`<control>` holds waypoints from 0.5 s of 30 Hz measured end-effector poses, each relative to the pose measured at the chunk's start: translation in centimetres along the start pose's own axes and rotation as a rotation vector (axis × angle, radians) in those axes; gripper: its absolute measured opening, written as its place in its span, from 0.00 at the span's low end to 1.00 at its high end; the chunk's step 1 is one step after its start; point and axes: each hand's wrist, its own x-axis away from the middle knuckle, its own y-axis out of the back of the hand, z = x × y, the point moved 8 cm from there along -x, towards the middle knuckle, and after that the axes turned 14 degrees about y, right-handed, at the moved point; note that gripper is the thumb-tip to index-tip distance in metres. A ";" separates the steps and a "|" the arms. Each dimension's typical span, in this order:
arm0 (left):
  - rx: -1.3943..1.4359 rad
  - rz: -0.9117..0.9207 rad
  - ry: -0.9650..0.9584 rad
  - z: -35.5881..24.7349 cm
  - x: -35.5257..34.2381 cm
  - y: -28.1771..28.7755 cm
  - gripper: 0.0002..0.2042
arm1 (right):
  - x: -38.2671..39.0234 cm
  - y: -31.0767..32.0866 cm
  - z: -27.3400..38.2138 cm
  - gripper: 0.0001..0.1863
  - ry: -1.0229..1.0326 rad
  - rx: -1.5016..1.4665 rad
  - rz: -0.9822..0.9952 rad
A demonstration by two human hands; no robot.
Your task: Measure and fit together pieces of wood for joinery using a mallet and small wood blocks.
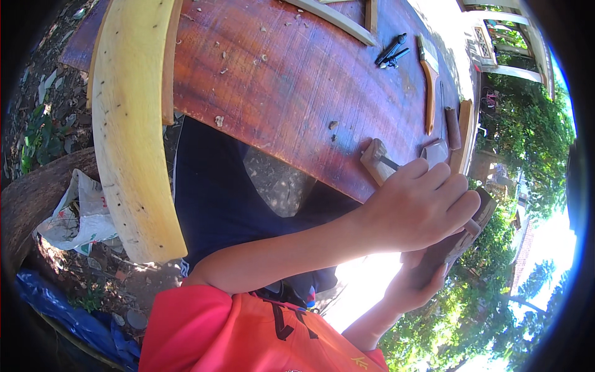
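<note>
My left hand is closed in a fist around a slim tool. A dark metal shank shows on one side of the fist and a rounded end on the other; the fingers hide the rest. Beside the shank, at the table's edge, is a small wooden block; whether they touch is unclear. My right hand, lower and partly in glare, has its fingers round a dark wooden piece, close under the left fist.
A reddish-brown table with wood chips bears a flat brush, a black compass-like tool, a round wooden handle and wooden strips. A long curved yellow board lies across the left. A white sack stands near a trunk.
</note>
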 end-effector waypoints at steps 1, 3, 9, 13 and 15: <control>-0.002 0.000 0.002 0.0 0.0 0.0 0.11 | 0.1 1.2 0.1 0.43 -0.004 0.534 -0.279; -0.015 0.044 0.001 -0.2 0.0 0.0 0.11 | 0.9 2.2 1.7 0.46 -0.011 1.067 -0.551; 0.004 0.047 0.007 -0.2 -0.1 0.3 0.10 | 3.3 5.5 3.6 0.40 -0.022 0.804 -0.481; 0.017 0.046 0.012 0.0 -0.2 0.4 0.10 | 2.3 4.3 3.0 0.37 0.039 0.882 -0.298; -0.005 0.067 -0.001 0.0 -0.1 0.3 0.10 | 2.0 4.3 3.3 0.36 0.060 0.813 -0.293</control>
